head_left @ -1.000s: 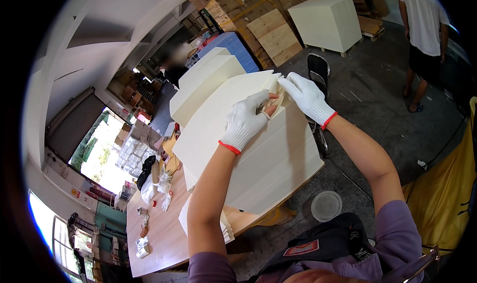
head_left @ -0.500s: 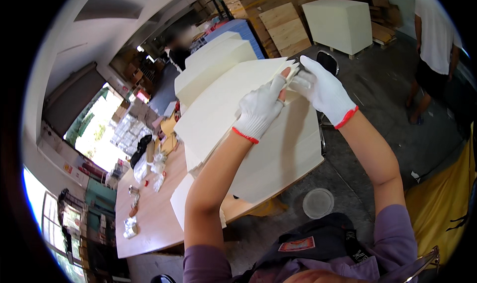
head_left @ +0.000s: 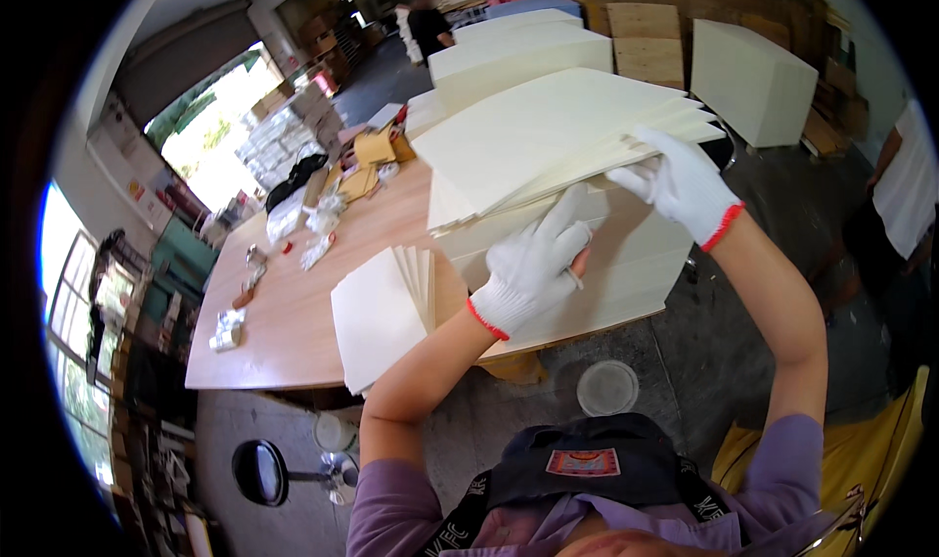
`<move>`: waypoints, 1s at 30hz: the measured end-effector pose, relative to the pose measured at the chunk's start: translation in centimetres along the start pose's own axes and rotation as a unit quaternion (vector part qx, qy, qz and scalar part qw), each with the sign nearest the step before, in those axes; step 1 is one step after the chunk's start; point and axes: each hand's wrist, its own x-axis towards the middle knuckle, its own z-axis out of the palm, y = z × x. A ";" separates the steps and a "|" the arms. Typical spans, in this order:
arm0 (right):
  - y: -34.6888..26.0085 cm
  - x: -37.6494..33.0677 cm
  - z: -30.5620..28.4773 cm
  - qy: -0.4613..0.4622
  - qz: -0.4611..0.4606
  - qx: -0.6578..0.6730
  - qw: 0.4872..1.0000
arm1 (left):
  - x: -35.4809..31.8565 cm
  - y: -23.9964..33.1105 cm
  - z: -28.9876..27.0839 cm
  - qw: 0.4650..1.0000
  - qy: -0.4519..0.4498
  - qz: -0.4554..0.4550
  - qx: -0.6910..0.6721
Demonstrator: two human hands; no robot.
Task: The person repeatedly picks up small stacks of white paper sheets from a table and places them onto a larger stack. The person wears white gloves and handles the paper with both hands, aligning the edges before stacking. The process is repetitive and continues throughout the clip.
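Large cream-white sheets [head_left: 548,117], like thin card or board, lie fanned in a loose pile on a taller white stack [head_left: 626,264] at the table. My right hand [head_left: 675,185], in a white knit glove with a red cuff, grips the near edge of the fanned sheets, fingers above and thumb lower. My left hand [head_left: 533,268], gloved alike, hovers just in front of the pile, its fingers stretched and apart and one bare fingertip showing. Nothing shows in that hand. A smaller fanned set of white sheets [head_left: 377,317] lies left of my left forearm.
The wooden table [head_left: 284,312] carries plastic wrappings, a tape roll [head_left: 228,328] and brown envelopes [head_left: 374,148]. More white stacks [head_left: 518,58] stand behind. A round tub [head_left: 607,389] and a stool [head_left: 261,472] are on the floor. People stand at far left and right.
My view has turned, showing more table. My left hand has come off the sheets' corner and moved nearer me. The sheets have dropped flatter onto the pile, while my right hand stays at their edge.
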 end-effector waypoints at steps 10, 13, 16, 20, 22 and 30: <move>-1.8 -4.9 -1.7 0.044 -0.031 -0.090 0.994 | -1.6 -1.0 0.1 0.989 -0.088 -0.120 0.019; -3.3 -9.2 -2.3 0.094 -0.025 -0.132 0.987 | -8.1 -4.0 3.5 0.957 -0.013 0.009 0.288; -5.5 -13.8 -7.6 0.093 -0.016 -0.138 0.986 | -9.7 -4.1 1.5 0.283 -0.023 0.239 0.928; -5.9 -17.4 -8.7 0.131 -0.023 -0.173 0.976 | -4.8 -2.2 -4.4 -0.324 -0.042 0.475 0.817; -5.9 -17.6 -7.6 0.126 -0.030 -0.210 0.969 | -2.5 -0.8 -6.7 -0.430 -0.018 0.602 0.673; -3.7 -13.0 -7.1 -0.002 -0.074 -0.201 0.977 | -11.1 -3.3 -7.4 -0.616 0.014 0.561 0.553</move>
